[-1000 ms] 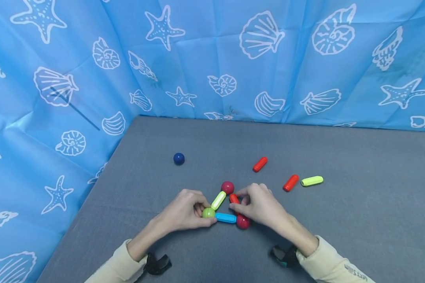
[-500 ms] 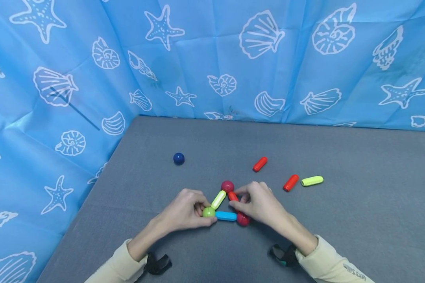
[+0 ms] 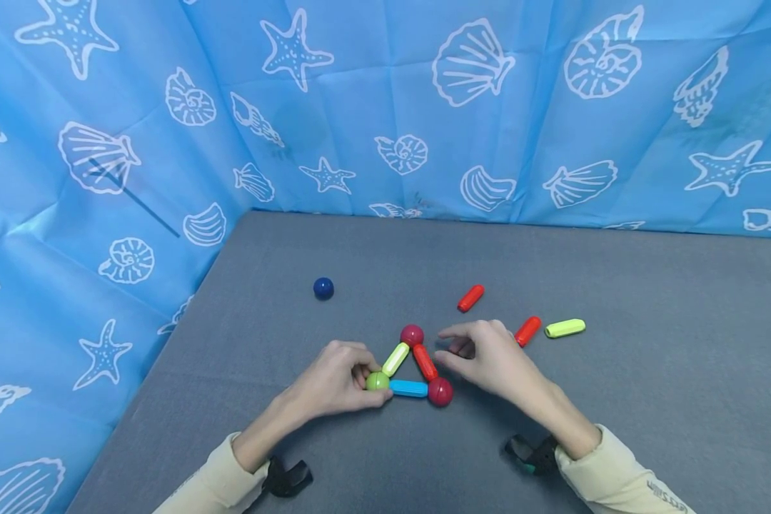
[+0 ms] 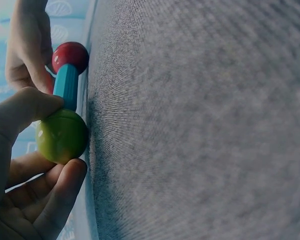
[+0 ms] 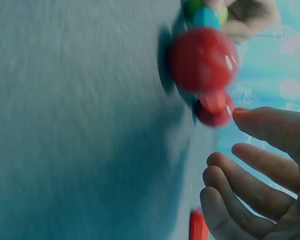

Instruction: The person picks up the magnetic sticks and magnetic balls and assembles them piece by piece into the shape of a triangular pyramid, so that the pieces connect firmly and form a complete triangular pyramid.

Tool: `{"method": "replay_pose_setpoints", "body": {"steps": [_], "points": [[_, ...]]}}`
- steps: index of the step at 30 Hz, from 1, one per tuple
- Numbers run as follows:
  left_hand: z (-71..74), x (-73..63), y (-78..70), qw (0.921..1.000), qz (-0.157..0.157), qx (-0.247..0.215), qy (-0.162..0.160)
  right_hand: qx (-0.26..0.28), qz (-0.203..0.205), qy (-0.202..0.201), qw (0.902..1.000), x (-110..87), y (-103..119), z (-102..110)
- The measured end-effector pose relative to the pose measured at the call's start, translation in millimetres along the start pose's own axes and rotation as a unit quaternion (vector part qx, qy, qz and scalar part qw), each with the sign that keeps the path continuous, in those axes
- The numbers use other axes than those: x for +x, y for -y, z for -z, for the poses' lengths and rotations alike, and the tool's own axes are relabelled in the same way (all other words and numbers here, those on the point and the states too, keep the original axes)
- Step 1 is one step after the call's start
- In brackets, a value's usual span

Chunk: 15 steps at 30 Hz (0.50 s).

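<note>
A triangle of rods and balls lies on the grey cloth in the head view. Its corners are a green ball [image 3: 378,381], a red ball [image 3: 412,335] at the far tip and another red ball [image 3: 440,392] at near right. A yellow rod [image 3: 395,360], a red rod [image 3: 425,363] and a blue rod [image 3: 409,388] join them. My left hand [image 3: 339,378] pinches the green ball [image 4: 62,136] between thumb and fingers. Just right of the red rod, my right hand [image 3: 488,353] is apart from the triangle, its fingers loosely bent with nothing between them.
A dark blue ball [image 3: 324,288] lies at back left. Beyond my right hand are a loose red rod [image 3: 471,298], a second red rod [image 3: 528,330] partly behind the hand, and a yellow rod [image 3: 565,328]. A blue shell-print curtain [image 3: 360,93] borders the table.
My right hand has let go of the red rod and moved right. That rod now meets both red balls, and the near red ball has shifted slightly away from me. My left hand stays put.
</note>
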<state>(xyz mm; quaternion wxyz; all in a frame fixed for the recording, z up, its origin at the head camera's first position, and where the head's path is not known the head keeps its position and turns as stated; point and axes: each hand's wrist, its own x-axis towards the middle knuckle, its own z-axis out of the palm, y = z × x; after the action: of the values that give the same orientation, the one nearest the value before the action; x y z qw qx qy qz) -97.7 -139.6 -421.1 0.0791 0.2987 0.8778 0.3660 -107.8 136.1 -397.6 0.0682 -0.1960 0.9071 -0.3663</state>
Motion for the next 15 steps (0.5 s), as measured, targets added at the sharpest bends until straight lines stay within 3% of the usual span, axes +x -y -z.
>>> {"method": "replay_pose_setpoints", "body": {"steps": [15], "points": [[0.4, -0.3, 0.9, 1.0000, 0.001, -0.005, 0.001, -0.071, 0.039, -0.042, 0.9958, -14.9, -35, 49]]}}
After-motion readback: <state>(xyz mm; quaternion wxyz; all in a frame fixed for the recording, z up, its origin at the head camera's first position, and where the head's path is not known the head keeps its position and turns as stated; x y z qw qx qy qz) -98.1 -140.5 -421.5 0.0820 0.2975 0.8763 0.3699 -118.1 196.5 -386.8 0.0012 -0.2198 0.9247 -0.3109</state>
